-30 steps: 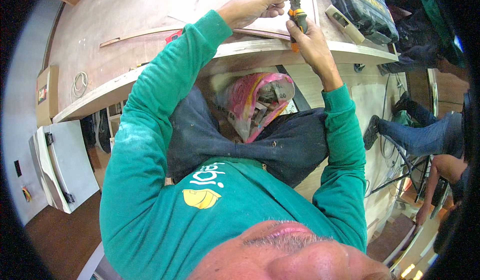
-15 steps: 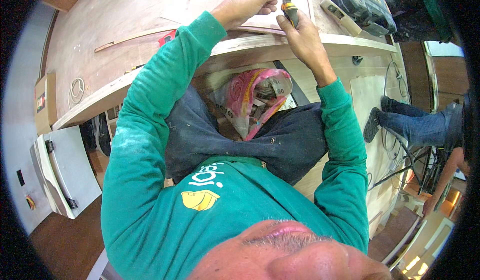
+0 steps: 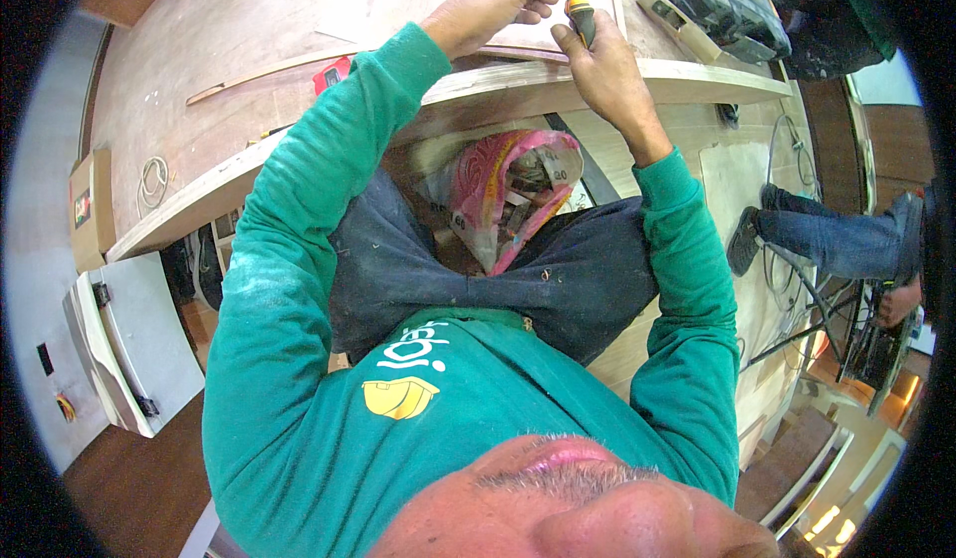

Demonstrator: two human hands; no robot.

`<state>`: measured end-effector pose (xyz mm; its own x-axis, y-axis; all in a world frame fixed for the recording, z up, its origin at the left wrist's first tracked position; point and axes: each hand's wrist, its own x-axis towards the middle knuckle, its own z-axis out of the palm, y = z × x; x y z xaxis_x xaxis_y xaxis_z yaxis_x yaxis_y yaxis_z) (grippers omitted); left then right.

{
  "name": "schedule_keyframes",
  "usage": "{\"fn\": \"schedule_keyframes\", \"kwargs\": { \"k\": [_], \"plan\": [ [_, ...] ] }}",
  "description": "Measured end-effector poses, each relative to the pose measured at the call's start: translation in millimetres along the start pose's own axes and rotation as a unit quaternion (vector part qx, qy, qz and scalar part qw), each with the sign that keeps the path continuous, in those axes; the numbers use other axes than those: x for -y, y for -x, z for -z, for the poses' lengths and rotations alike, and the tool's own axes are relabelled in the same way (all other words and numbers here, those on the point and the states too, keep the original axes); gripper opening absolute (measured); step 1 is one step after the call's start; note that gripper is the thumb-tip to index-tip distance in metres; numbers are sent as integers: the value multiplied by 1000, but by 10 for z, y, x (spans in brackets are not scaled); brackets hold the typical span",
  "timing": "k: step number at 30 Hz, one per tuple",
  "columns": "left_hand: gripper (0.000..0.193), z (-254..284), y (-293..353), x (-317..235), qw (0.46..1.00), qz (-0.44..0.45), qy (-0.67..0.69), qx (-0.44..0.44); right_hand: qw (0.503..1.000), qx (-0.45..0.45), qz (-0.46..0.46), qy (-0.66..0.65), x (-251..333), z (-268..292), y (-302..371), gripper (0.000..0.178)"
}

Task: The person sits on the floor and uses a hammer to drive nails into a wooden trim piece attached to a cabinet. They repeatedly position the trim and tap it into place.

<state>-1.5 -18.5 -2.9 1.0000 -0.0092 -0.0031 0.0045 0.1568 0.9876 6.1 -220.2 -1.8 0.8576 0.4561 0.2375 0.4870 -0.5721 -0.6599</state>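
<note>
My right hand (image 3: 609, 72) is wrapped around the dark and yellow handles of what look like pliers (image 3: 579, 10), held upright above the workbench's near edge. The tips of the tool run out of the picture at the top. Just left of its jaws, my left hand (image 3: 495, 5) has thumb and forefinger pinched together. Whatever is between those fingertips is too small to make out. Beneath both hands lies a pale flat sheet (image 3: 428, 0) on the bench. A red tape measure (image 3: 332, 76) rests beside my left sleeve.
A thin wooden strip (image 3: 244, 82) and coiled cable (image 3: 152, 182) lie on the bench (image 3: 189, 40). At the right stand a black tool case (image 3: 732, 5) and a pale block (image 3: 679, 22). A pink scrap bag (image 3: 508, 195) sits between my knees. A co-worker in jeans (image 3: 827, 242) stands at the right.
My hands and the pliers stay almost in place, the tool tilting slightly. At the right, the co-worker's hand has moved up onto a dark piece of equipment.
</note>
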Motion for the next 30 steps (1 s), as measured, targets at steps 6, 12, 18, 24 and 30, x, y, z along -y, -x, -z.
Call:
{"fn": "schedule_keyframes", "kwargs": {
  "k": [6,12,18,24,30],
  "plan": [
    [37,88,61,-195,998,36,45,26,1000,7,-21,3,76,94,-20,42],
    [35,45,85,-285,995,-10,-99,1,1000,-1,-8,16,72,75,-11,44],
    [29,14,86,-269,992,-39,-113,-28,999,27,-5,33,130,101,-2,44],
    [24,21,20,-108,996,-55,-57,-30,999,33,6,10,127,81,19,47],
    [24,12,54,-160,996,-64,-52,-20,998,64,-11,7,141,122,39,54]
  ]
}}
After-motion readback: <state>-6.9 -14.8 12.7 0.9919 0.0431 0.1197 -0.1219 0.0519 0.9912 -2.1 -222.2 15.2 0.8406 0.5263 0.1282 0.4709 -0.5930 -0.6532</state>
